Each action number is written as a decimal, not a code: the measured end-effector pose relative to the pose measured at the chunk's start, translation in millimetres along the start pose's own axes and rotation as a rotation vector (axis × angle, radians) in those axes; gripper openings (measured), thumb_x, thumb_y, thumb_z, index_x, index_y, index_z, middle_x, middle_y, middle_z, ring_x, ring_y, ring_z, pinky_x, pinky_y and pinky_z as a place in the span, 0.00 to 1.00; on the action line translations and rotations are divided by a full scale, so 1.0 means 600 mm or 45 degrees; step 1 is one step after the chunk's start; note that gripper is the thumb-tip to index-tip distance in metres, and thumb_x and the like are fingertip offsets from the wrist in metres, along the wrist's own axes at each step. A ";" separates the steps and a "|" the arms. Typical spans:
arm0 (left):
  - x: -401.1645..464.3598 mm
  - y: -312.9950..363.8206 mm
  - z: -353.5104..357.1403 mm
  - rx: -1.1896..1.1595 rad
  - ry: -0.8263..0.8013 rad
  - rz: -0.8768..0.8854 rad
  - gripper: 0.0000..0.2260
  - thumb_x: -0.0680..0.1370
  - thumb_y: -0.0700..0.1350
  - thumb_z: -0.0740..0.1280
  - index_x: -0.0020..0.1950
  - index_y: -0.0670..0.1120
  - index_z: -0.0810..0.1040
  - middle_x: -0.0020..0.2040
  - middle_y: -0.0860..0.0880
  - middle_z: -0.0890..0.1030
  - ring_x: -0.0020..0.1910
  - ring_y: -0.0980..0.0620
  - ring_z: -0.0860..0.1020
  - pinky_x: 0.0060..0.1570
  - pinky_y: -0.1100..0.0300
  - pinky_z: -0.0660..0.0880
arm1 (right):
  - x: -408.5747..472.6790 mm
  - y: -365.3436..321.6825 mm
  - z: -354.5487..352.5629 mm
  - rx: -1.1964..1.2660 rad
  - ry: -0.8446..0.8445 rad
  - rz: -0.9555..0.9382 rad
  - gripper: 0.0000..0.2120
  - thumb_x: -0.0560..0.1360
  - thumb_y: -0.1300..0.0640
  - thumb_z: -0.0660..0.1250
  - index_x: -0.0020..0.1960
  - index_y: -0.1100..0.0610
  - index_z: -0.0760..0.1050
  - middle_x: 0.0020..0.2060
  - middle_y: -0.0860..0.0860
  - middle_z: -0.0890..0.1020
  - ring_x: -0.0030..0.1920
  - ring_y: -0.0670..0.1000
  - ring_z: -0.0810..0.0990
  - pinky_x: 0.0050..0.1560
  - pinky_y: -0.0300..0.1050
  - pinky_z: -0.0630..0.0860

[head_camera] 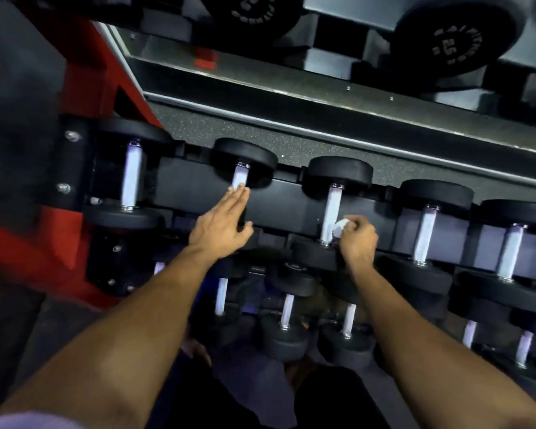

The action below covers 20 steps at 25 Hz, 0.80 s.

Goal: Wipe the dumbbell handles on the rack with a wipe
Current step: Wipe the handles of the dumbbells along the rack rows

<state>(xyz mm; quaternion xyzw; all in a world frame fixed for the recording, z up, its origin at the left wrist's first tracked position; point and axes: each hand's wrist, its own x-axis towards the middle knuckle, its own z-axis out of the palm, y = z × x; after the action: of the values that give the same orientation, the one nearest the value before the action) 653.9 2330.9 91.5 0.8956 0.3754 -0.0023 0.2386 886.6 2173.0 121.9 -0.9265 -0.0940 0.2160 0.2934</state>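
rack: black dumbbell rack (279, 198) with red frame (84, 88) at left; holds dumbbells on an upper tier and a lower tier, black round heads, pale handles.
upper tier: 5 dumbbells in view, side by side, handles running front to back.
lower tier: more dumbbells (287, 317) below and nearer the person, partly hidden by the arms.
left hand (222, 219): released, fingers straight, fingertips touching the 2nd handle (239, 178) from left, thumb spread to the side.
right hand (356, 238): clenched round a crumpled white wipe (341, 228), pressed against the near end of the 3rd handle (331, 212).
wipe position: touching the right side of the 3rd handle, just above its near head (314, 253).
behind rack: speckled floor (260, 134), mirror (322, 41) reflecting a plate marked 25 (455, 38).
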 end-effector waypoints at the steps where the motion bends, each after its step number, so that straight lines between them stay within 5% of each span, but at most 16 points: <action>1: -0.009 -0.006 -0.007 -0.026 -0.050 0.045 0.37 0.76 0.61 0.53 0.82 0.48 0.53 0.82 0.51 0.55 0.80 0.53 0.56 0.75 0.52 0.63 | -0.025 -0.007 -0.001 0.071 0.068 -0.039 0.15 0.75 0.63 0.57 0.51 0.54 0.81 0.46 0.56 0.84 0.47 0.58 0.81 0.48 0.47 0.74; 5: -0.088 -0.089 -0.060 0.058 -0.075 0.227 0.36 0.80 0.62 0.47 0.82 0.42 0.50 0.82 0.46 0.53 0.81 0.51 0.53 0.80 0.52 0.50 | -0.127 -0.054 0.024 0.382 -0.049 -0.127 0.12 0.76 0.66 0.56 0.47 0.58 0.79 0.37 0.52 0.81 0.28 0.46 0.80 0.36 0.50 0.80; 10: -0.137 -0.259 -0.168 0.138 0.064 0.128 0.36 0.80 0.62 0.46 0.81 0.40 0.54 0.81 0.43 0.57 0.80 0.48 0.56 0.78 0.53 0.47 | -0.244 -0.134 0.096 0.658 -0.205 -0.051 0.13 0.79 0.68 0.54 0.46 0.60 0.78 0.43 0.60 0.80 0.38 0.55 0.81 0.31 0.42 0.80; 16: -0.105 -0.302 -0.184 0.107 0.067 0.065 0.33 0.84 0.58 0.54 0.81 0.39 0.51 0.82 0.42 0.53 0.81 0.47 0.53 0.79 0.53 0.46 | -0.294 -0.178 0.136 0.920 -0.306 0.100 0.12 0.80 0.71 0.55 0.51 0.64 0.76 0.44 0.58 0.79 0.43 0.53 0.81 0.41 0.43 0.83; 20: -0.046 -0.312 -0.167 0.121 -0.028 -0.014 0.36 0.84 0.59 0.55 0.82 0.40 0.45 0.83 0.44 0.46 0.82 0.50 0.46 0.79 0.54 0.42 | -0.274 -0.177 0.160 0.828 -0.267 0.122 0.12 0.79 0.70 0.57 0.51 0.62 0.78 0.50 0.60 0.82 0.47 0.56 0.82 0.48 0.46 0.83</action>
<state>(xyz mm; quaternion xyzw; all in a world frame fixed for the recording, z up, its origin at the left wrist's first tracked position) 490.5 2468.6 105.5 0.9038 0.3770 -0.0312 0.2000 691.6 2257.8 169.8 -0.7607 -0.0061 0.3421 0.5517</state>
